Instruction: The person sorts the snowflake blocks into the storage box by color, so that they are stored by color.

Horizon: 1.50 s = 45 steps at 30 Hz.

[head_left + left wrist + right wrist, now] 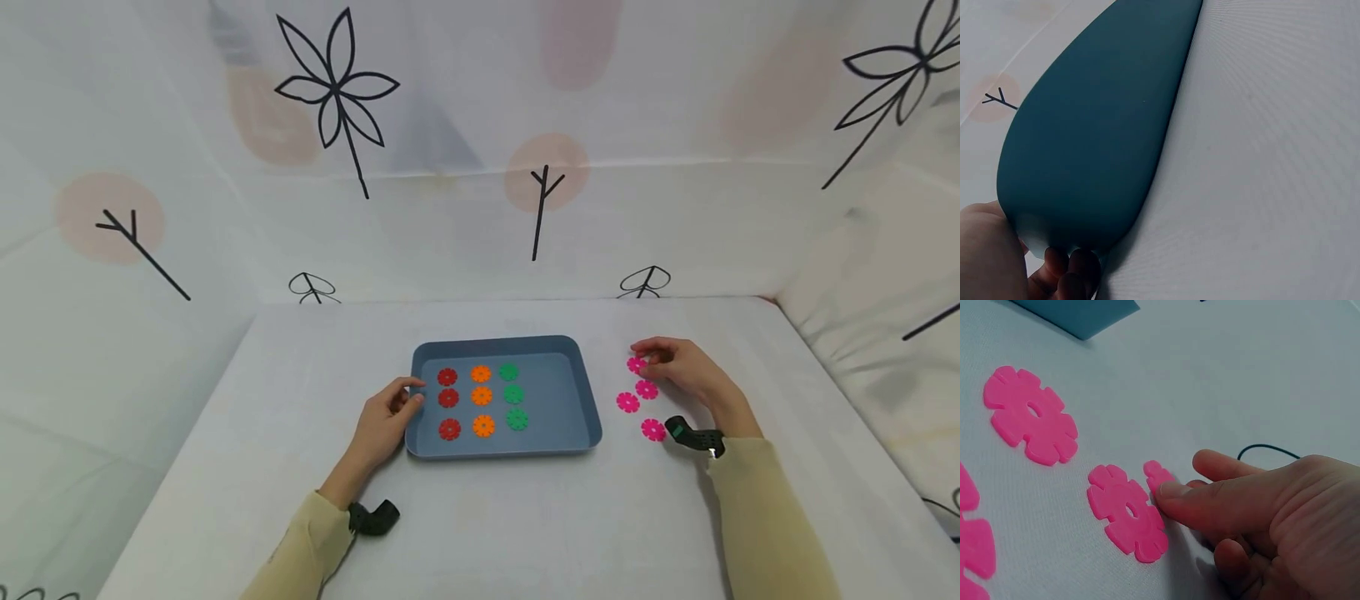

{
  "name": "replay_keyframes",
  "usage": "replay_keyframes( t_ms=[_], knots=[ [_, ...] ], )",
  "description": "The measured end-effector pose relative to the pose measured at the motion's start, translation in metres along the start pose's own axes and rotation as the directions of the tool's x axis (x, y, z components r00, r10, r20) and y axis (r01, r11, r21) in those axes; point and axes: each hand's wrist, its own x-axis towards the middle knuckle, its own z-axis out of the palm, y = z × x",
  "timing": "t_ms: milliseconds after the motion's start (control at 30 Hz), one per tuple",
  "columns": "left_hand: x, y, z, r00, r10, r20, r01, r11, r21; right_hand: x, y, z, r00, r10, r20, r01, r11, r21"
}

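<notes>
A blue-grey tray (557,398) lies on the white table. In it stand columns of flower-shaped plastic discs: red discs (448,398), orange discs (482,396) and green discs (513,394). My left hand (381,423) holds the tray's left edge with fingers and thumb; the left wrist view shows curled fingertips against the tray wall (1091,137). To the right of the tray my right hand (693,377) pinches the farthest pink disc (1155,474), partly hidden by the thumb. Close beside it lies another pink disc (1127,512), with further ones (628,402) nearer the tray.
One pink disc (653,430) lies nearest me, by the right wrist camera (693,437). A white cloth backdrop (465,233) with plant drawings rises behind the table (525,533) and at both sides.
</notes>
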Motion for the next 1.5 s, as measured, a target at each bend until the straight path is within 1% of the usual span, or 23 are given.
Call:
replay_keyframes(
  t_ms=[433, 767, 1133, 1500],
  knots=[
    [0.0004, -0.0004, -0.0007, 1.000, -0.001, -0.002, 0.001, 1.000, -0.001, -0.0004, -0.0033, -0.0002, 1.000, 0.008, 0.000, -0.008, 1.000, -0.004],
    [-0.0002, -0.0009, -0.0006, 1.000, -0.002, -0.001, 0.002, 1.000, -0.006, -0.0035, -0.0053, 0.0030, 1.000, 0.021, -0.006, -0.021, 0.999, -0.043],
    [0.0004, -0.0005, -0.0013, 1.000, 0.003, 0.002, -0.003, 1.000, -0.005, -0.0044, -0.0061, 0.0030, 1.000, 0.029, -0.010, -0.029, 0.999, -0.045],
    [0.0014, -0.0017, -0.0017, 1.000, 0.008, -0.004, -0.008, 1.000, -0.009, -0.0053, -0.0053, 0.0030, 0.999, 0.033, -0.016, -0.033, 0.999, 0.006]
  ],
)
